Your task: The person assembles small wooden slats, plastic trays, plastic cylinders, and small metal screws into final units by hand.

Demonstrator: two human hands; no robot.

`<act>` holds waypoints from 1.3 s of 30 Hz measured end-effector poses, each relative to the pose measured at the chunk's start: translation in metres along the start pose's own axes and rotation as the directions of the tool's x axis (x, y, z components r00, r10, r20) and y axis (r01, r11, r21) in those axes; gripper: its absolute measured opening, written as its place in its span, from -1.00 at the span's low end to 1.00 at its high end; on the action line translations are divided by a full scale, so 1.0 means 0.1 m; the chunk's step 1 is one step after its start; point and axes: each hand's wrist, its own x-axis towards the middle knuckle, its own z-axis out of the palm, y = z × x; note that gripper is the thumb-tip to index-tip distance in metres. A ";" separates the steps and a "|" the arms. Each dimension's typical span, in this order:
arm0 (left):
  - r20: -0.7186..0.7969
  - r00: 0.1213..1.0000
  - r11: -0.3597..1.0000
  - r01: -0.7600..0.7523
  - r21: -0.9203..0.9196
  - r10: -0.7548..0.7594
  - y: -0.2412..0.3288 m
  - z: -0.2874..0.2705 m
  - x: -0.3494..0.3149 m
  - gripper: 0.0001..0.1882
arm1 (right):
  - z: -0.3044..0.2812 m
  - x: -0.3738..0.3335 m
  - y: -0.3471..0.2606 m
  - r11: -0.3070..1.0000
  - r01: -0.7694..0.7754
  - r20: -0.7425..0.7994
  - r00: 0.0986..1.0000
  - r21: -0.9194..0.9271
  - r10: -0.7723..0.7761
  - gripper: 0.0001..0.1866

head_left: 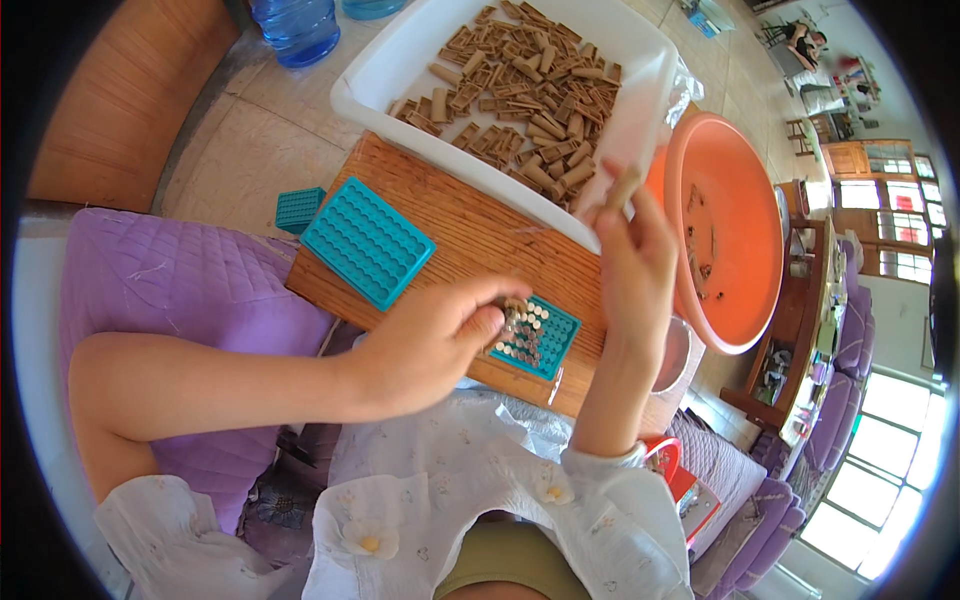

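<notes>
Work over the wooden bench in the middle of the frame, with the left hand at centre, fingers curled, thumb and forefinger pinched around a small cluster of brownish and shiny bits, too blurred to identify singly. Best to hold this hand low over the small teal tray, just right of centre, so as to catch any dropped bit among the round metallic pieces lying there; probably wise to lift the wrist clear rather than sweep across and knock pieces about. Note the right hand right of centre, raised near the white bin, with thumb and fingertips closed around a single tan part, smeared by motion and so hard to make out in its exact facing. Better to pinch this lightly by its sides, leaving the ends free, and to check its turn by eye. Carry it over the bench, not over the orange basin at right, to make a slip easier to recover. Take further parts singly from the heap of tan parts at upper centre, likely prone to snagging on one another.
</notes>
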 end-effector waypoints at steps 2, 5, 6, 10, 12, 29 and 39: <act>-0.048 0.992 0.992 -0.121 -0.040 0.119 0.02 -0.01 0.06 -0.74 | -0.08 -0.42 0.18 0.983 -0.090 0.125 0.990 0.158 0.070 -0.62; 0.061 0.998 0.997 0.020 -0.073 -0.016 0.19 -0.07 0.09 -0.70 | 0.06 -0.93 0.31 0.913 -0.129 0.077 0.991 0.386 0.107 -0.65; 0.066 0.998 0.994 -0.003 -0.107 0.010 0.21 -0.06 0.10 -0.69 | 0.11 -1.03 0.34 0.875 -0.150 0.041 0.988 0.461 0.148 -0.66; 0.053 0.994 0.979 -0.084 -0.184 0.095 0.17 0.06 0.11 -0.68 | 0.25 -1.23 0.43 0.837 -0.022 -0.147 0.981 0.546 0.122 -0.65; 0.059 0.996 0.986 -0.063 -0.157 0.073 0.17 0.11 0.08 -0.68 | 0.29 -1.23 0.38 0.820 -0.042 -0.145 0.978 0.571 0.152 -0.69; -0.066 0.975 0.957 -0.222 -0.187 0.214 -0.03 0.29 0.04 -0.69 | 0.48 -1.13 0.31 0.891 0.029 -0.225 0.971 0.452 0.083 -0.87; 0.017 0.892 0.806 -0.415 0.421 0.451 -0.09 0.26 0.07 -0.75 | 0.82 -1.17 0.48 0.956 0.079 -0.129 0.991 0.282 -0.044 -0.95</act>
